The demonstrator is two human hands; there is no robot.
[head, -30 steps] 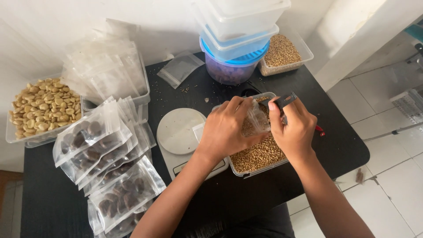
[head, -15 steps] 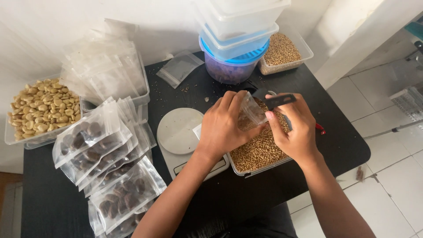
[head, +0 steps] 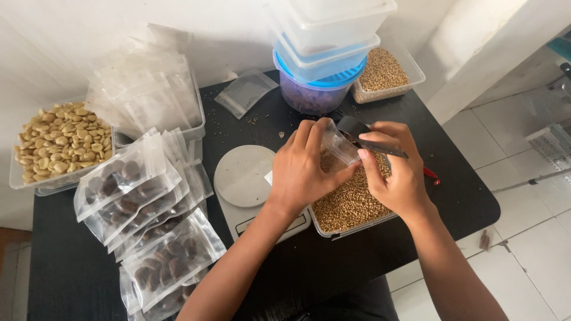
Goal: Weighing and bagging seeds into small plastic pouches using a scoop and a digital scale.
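Fingers of the left hand [head: 303, 169] pinch the mouth of a small clear bag [head: 338, 142], held over the tray of tan seeds [head: 351, 202]. The right hand [head: 397, 172] grips a dark scoop [head: 363, 135], tipped at the bag's opening. If the mouth sags or the scoop tilts off line, seeds could spill onto the black table [head: 464, 202]. Both wrists angle inward, forearms rising from the bottom edge.

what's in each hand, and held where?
Left hand: small clear pouch, gripped at its open top edge. Right hand: dark scoop, grip on its handle, bowl at the pouch mouth above the seed tray.
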